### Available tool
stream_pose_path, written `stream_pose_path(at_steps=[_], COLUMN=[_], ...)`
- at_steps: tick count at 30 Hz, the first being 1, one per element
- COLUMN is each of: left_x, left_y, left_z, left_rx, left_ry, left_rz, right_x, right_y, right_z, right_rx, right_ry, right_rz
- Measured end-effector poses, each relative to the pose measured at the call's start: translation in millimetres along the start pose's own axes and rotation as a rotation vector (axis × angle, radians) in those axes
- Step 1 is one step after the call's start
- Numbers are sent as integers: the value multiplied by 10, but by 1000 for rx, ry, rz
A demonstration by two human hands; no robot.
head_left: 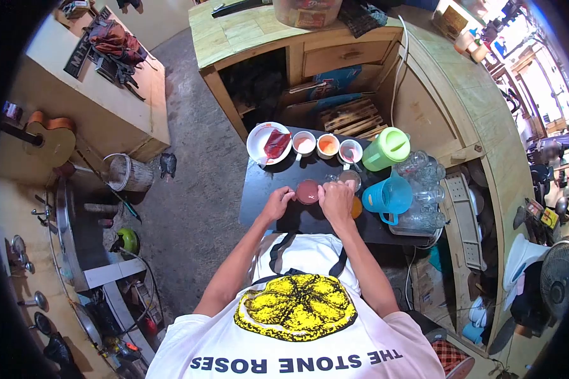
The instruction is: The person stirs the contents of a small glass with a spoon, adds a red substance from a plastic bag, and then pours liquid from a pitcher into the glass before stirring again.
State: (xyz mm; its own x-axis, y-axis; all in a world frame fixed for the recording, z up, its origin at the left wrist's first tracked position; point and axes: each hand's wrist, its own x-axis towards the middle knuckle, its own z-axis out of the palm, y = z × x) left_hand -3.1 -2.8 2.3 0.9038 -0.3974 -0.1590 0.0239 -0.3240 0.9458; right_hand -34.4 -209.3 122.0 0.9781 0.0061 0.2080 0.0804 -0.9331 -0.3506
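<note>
A small round container with a reddish-brown top (307, 192) is at the near middle of the dark table (254, 189). My left hand (279, 203) pinches its left edge with closed fingers. On the other side, my right hand (337, 200) has its fingers closed at the right edge. Just beyond the right hand is a clear round jar or glass (351, 180), partly covered by the fingers. An orange round thing (356, 207) shows beside the right wrist, mostly hidden.
Along the far edge stand a white bowl with a red packet (277, 145), a pale-filled cup (304, 143), an orange-filled cup (327, 146) and a cup with a spoon (350, 151). To the right are a green pitcher (385, 150), a blue pitcher (385, 196) and several glass mugs (427, 192).
</note>
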Motion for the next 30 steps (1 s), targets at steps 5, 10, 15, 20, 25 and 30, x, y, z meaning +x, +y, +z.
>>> stream_pose_path(at_steps=[5, 10, 15, 20, 25, 30], left_x=[5, 1, -14, -8, 10, 5], left_y=[-15, 18, 15, 11, -31, -45], left_z=[10, 13, 6, 7, 0, 7], left_rx=[-14, -5, -10, 1, 6, 19], left_ry=[-7, -8, -16, 4, -7, -1], left_rz=[25, 9, -21, -5, -13, 4], right_x=[-15, 19, 67, 122, 134, 188], right_y=[17, 55, 18, 38, 80, 58], right_z=[69, 123, 141, 151, 83, 59], right_rx=[163, 35, 161, 68, 176, 44], right_ry=[-174, 5, -111, -26, -240, -52], right_rz=[-51, -82, -124, -104, -164, -102])
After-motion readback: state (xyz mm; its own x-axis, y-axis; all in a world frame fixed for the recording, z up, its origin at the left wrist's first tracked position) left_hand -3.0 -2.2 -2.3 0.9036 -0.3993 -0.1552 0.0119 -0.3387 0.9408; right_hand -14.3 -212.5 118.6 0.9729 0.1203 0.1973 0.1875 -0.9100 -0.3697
